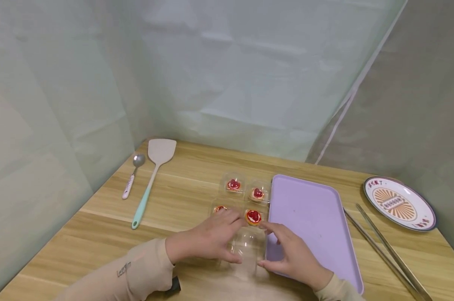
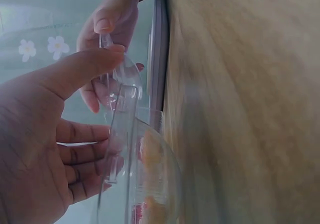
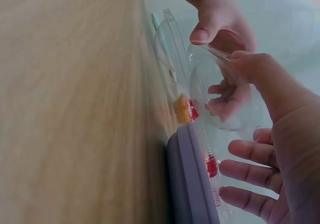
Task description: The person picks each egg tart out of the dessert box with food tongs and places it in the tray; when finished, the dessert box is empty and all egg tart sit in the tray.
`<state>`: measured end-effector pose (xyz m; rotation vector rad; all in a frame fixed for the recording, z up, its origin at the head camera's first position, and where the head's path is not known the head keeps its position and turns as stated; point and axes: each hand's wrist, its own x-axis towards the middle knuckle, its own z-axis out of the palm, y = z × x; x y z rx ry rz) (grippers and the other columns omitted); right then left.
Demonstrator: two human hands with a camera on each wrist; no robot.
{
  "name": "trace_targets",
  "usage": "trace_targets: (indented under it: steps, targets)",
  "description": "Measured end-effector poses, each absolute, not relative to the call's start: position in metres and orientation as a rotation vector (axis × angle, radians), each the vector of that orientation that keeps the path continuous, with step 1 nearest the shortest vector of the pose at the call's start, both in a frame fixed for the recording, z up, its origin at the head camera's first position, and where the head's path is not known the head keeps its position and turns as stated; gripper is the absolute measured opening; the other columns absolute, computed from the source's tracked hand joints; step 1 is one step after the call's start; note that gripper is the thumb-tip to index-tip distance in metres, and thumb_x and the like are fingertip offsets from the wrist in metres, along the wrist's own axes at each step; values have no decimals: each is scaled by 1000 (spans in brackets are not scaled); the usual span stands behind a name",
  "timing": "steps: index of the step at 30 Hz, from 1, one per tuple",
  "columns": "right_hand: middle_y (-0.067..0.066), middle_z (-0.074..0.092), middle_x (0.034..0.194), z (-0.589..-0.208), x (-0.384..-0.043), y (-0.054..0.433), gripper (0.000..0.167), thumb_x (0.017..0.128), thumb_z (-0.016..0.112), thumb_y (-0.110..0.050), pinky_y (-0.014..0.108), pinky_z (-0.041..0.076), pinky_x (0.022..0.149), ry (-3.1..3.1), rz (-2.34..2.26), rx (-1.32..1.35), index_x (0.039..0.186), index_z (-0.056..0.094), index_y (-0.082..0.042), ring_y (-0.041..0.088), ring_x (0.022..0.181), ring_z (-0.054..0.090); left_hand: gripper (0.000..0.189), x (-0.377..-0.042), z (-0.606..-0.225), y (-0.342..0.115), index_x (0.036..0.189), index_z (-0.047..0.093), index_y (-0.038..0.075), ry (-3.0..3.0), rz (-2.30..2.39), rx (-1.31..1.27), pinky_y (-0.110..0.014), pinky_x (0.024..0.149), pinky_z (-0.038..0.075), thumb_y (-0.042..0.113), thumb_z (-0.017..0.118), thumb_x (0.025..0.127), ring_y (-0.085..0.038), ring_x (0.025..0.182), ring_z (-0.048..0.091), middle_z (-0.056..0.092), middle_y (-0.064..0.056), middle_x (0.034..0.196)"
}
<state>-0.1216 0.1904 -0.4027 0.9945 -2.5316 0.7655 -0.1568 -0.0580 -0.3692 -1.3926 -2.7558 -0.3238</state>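
Between my two hands is a clear plastic dome lid (image 1: 247,240), tilted up at the near side of clear containers. My left hand (image 1: 213,236) holds the lid's left side, its thumb at the rim in the left wrist view. On the opposite side my right hand (image 1: 294,255) grips the rim with its thumb, the fingers reaching beyond in the right wrist view. Small red-topped tarts sit in the clear cups: one tart (image 1: 253,217) lies just past the lid, another (image 1: 220,209) is partly covered by my left fingers. Farther back are two more, a tart (image 1: 233,184) and a tart (image 1: 258,193).
A purple tray (image 1: 309,225) lies right beside the cups, under my right hand. Metal tongs (image 1: 390,255) and a patterned plate (image 1: 400,203) are farther right. At the left lie a spatula (image 1: 151,184) with a mint handle and a spoon (image 1: 133,175). Cloth walls surround the wooden table.
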Motion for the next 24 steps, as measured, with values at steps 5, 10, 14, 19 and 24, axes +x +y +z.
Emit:
trace_targets:
  steps: [5, 10, 14, 19, 24]
  targets:
    - [-2, 63, 115, -406, -123, 191, 77, 71, 80, -50, 23, 54, 79, -2518, 643, 1002, 129, 55, -8, 10, 99, 60, 79, -157, -371, -58, 130, 54, 10, -2769, -298, -1404, -30, 100, 42, 59, 74, 71, -14, 113, 48, 53, 0, 121]
    - [-2, 64, 114, -406, -123, 191, 76, 69, 78, -56, 27, 54, 88, -2531, 518, 1010, 125, 57, -10, 10, 103, 60, 79, -158, -372, -59, 128, 57, 9, -2774, -272, -1411, -29, 96, 42, 60, 75, 71, -13, 108, 46, 52, 1, 116]
    - [-3, 65, 110, -406, -123, 190, 79, 66, 78, -59, 26, 53, 88, -2532, 442, 1016, 124, 58, -10, 9, 101, 59, 81, -158, -373, -59, 130, 57, 9, -2779, -252, -1415, -28, 95, 41, 61, 75, 70, -12, 108, 46, 52, 2, 115]
    - [-5, 64, 107, -408, -124, 189, 80, 64, 78, -63, 25, 52, 86, -2511, 363, 1024, 122, 61, -9, 7, 98, 57, 83, -158, -374, -58, 131, 57, 10, -2772, -192, -1420, -28, 97, 41, 63, 73, 69, -12, 109, 45, 53, 2, 116]
    - [-5, 64, 106, -408, -124, 188, 79, 64, 77, -63, 24, 51, 86, -2494, 317, 1028, 120, 62, -9, 7, 97, 57, 83, -158, -375, -56, 130, 57, 11, -2752, -107, -1425, -28, 97, 40, 65, 72, 69, -13, 110, 46, 54, 3, 115]
